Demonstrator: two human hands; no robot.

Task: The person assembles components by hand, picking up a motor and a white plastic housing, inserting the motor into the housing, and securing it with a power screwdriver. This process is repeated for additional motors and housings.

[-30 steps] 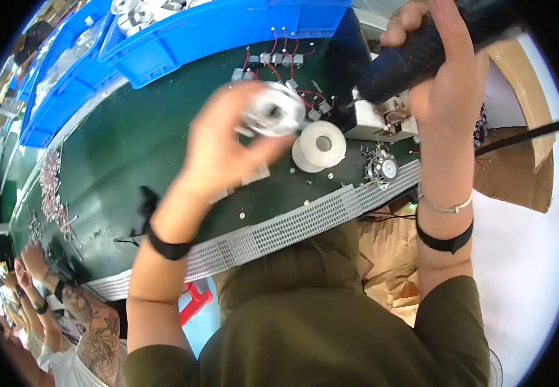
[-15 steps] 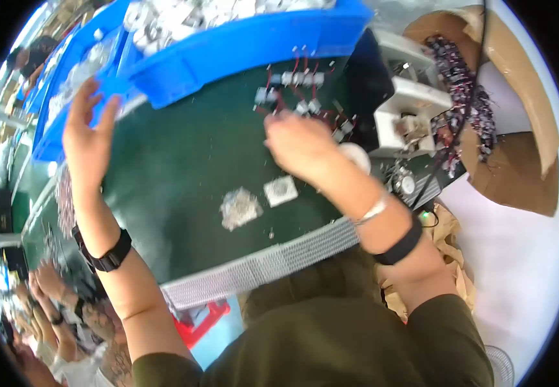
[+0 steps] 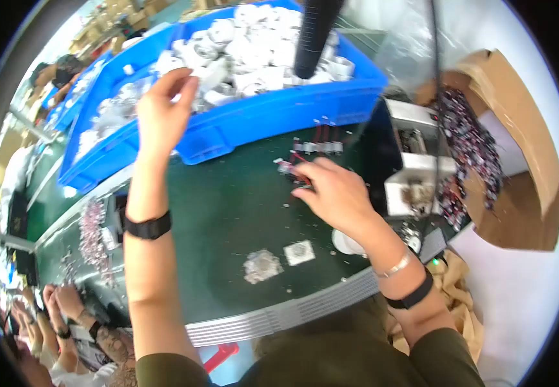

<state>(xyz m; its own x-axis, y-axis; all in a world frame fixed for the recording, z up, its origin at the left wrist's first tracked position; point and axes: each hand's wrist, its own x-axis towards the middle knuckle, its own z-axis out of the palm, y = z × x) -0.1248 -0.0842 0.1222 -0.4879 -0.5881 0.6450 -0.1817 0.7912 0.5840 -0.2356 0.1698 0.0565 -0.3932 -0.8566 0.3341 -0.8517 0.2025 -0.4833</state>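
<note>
Head view: our two hands over the green desk [image 3: 208, 213].
Our left hand [image 3: 162, 116] is by the blue bin [image 3: 279, 117] of white parts [image 3: 237, 48], fingers loosely curled and released; our right hand [image 3: 339, 195] is at the small red-wired components [image 3: 323, 148] on the desk, though whether its fingers grasp one we cannot tell.

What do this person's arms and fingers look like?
Short olive-green sleeves end above the elbows. The left wrist wears a black strap; the right forearm has a silvery bracelet and, farther up, a black band. The fingers are gloveless.
</note>
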